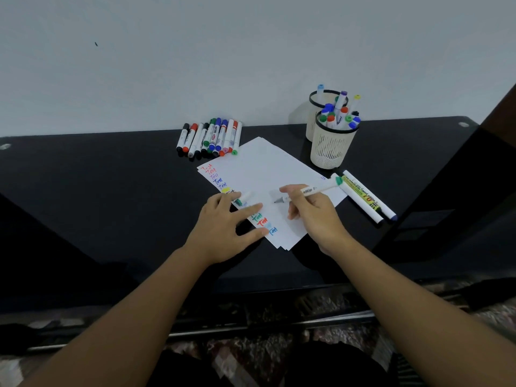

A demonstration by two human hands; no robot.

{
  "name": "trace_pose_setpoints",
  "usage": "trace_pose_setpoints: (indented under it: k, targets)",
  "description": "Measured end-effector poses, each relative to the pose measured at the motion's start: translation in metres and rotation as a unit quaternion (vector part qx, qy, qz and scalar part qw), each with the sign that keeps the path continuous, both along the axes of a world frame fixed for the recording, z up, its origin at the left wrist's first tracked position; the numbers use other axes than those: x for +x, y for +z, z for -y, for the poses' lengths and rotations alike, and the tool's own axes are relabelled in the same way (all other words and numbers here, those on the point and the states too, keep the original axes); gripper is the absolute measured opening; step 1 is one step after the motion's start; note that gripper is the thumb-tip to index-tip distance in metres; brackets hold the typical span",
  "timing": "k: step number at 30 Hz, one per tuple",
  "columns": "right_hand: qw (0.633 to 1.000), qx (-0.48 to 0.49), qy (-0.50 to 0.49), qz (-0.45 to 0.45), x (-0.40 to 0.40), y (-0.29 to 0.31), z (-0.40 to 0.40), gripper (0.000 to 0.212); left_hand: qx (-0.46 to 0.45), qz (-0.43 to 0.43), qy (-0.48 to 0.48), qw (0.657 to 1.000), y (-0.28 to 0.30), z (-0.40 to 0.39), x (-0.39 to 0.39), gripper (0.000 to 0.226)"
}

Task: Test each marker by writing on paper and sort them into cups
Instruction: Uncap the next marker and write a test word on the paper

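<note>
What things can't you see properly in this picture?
All from the head view:
- Back cup: the front cup hides most of it.
- Marker in the right hand: its barrel label is too blurred to read.
- Cap under the left hand: fingers partly cover it.
- Paper: the words under the left hand's fingers are covered.
- Marker pile: labels too small to read.

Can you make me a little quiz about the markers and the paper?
1. True or false: the right hand holds a marker over the paper.
2. What is the left hand doing? A) pressing on the paper B) reaching into a cup
3. Fill in: loose markers lie in a pile beside the ___ corner of the paper.

Key: 1 true; 2 A; 3 far left.
</note>
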State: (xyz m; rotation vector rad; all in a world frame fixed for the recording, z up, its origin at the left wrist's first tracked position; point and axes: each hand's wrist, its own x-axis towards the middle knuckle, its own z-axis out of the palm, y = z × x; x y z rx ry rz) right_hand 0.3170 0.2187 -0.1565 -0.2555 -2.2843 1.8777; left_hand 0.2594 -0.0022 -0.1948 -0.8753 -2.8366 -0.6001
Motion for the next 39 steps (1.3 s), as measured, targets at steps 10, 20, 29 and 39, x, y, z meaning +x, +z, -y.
trace_pose_setpoints:
  k: [10, 20, 29, 39]
  targets:
    - [0.998, 0.017, 0.052, -0.020, 0.035, -0.001, -0.006, 0.012, -0.003, 0.013, 0.017, 1.000, 0.005, -0.001, -0.001, 0.067]
    - [0.990, 0.107, 0.091, 0.015, 0.055, -0.004, -0.004, 0.007, 0.001, 0.003, 0.025, 1.000, 0.001, -0.002, 0.000, 0.065]
    - [0.981, 0.158, 0.108, 0.009, 0.050, -0.012, -0.005, 0.007, -0.007, 0.015, 0.029, 0.999, 0.003, -0.003, -0.001, 0.069]
    - [0.981, 0.162, 0.109, 0.008, 0.049, -0.014, -0.006, 0.009, -0.006, 0.024, 0.030, 0.999, 0.006, -0.003, 0.000, 0.071]
